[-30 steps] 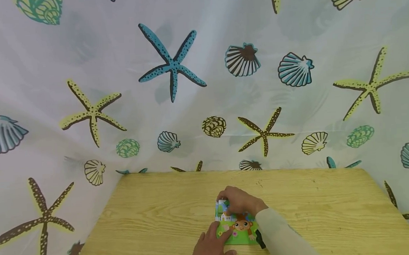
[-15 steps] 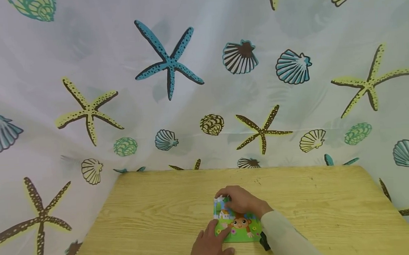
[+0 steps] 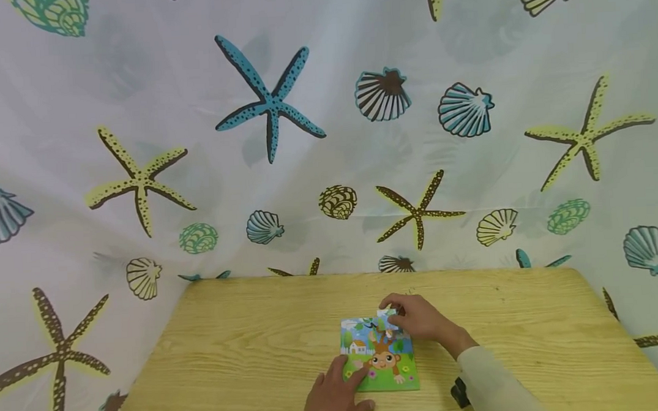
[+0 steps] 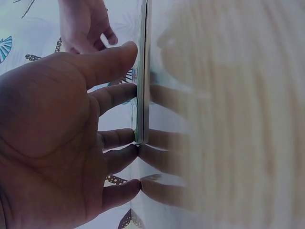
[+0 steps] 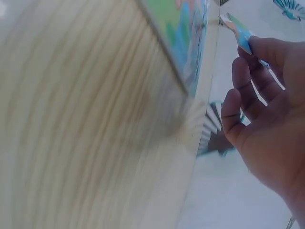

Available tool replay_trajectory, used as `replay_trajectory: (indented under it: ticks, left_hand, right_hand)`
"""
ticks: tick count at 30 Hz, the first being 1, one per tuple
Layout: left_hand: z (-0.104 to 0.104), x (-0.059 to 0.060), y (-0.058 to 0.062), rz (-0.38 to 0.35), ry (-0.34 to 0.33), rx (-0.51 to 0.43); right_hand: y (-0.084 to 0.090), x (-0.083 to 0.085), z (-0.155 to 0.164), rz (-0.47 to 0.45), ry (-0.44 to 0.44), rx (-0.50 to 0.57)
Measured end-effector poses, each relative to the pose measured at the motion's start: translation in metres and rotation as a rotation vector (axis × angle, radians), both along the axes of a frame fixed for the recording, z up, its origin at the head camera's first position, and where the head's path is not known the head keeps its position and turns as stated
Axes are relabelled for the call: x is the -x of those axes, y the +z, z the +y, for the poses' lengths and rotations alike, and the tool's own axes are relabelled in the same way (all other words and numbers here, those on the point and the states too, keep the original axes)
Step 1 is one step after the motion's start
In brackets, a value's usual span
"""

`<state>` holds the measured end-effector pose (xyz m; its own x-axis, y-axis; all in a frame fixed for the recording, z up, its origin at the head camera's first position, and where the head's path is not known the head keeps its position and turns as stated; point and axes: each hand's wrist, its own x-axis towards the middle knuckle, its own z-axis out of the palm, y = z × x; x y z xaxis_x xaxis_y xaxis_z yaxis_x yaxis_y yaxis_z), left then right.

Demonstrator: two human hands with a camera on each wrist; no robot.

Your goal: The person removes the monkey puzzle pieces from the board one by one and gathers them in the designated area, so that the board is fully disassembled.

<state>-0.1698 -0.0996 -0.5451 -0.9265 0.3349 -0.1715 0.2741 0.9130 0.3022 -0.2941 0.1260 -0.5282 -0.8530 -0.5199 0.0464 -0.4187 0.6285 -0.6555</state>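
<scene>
A square jigsaw puzzle (image 3: 389,384) with a monkey, a small house and green grass lies flat on the table. My left hand (image 3: 334,396) rests at its lower left, fingertips on the picture. In the left wrist view, the thumb and extended fingers touch the puzzle's thin edge (image 4: 144,95) and the table. My right hand (image 3: 424,319) pinches a thin puzzle piece (image 3: 388,317) over the puzzle's upper right part. In the right wrist view, the piece (image 5: 242,38) is tilted between thumb and fingers, raised off the puzzle's corner, and its other fingers are bent.
The wood-grain table (image 3: 247,356) extends on both sides of the puzzle. A white curtain (image 3: 314,126) printed with starfish and shells hangs behind and beside it. A small black object (image 3: 460,393) sits at the right sleeve's cuff.
My right hand has moved right, from the puzzle's upper left part to its upper right, and a piece now shows in its fingers. My left hand has stayed at the lower left.
</scene>
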Motion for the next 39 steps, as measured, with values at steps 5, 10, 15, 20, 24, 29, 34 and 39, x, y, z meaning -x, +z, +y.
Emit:
replay_trajectory:
  ticks: [5, 10, 15, 20, 24, 29, 34, 39]
  left_hand:
    - [-0.001, 0.001, 0.0, 0.008, 0.006, -0.026]
    - [0.001, 0.002, -0.001, -0.012, 0.021, -0.061]
    - [0.002, 0.003, 0.0, -0.023, 0.033, -0.091]
    - [0.002, 0.001, 0.001, 0.002, 0.049, -0.13]
    - [0.002, 0.001, 0.0, 0.029, 0.042, -0.143]
    - [0.003, 0.001, -0.001, 0.046, 0.031, -0.148]
    - [0.004, 0.003, -0.001, 0.03, 0.05, -0.178]
    - [0.007, 0.007, -0.001, 0.01, 0.049, -0.168]
  right_hand:
    - [-0.005, -0.002, 0.03, 0.011, -0.097, -0.034]
    - [-0.011, -0.006, 0.057, -0.008, -0.207, -0.078]
    - [-0.02, -0.009, 0.076, -0.017, -0.3, -0.12]
    - [-0.027, -0.008, 0.083, 0.013, -0.323, -0.164]
    - [-0.026, -0.009, 0.083, 0.037, -0.327, -0.185]
    - [-0.026, -0.011, 0.082, 0.095, -0.321, -0.179]
    - [-0.024, -0.009, 0.067, 0.145, -0.293, -0.155]
    - [-0.022, -0.007, 0.041, 0.135, -0.213, -0.159]
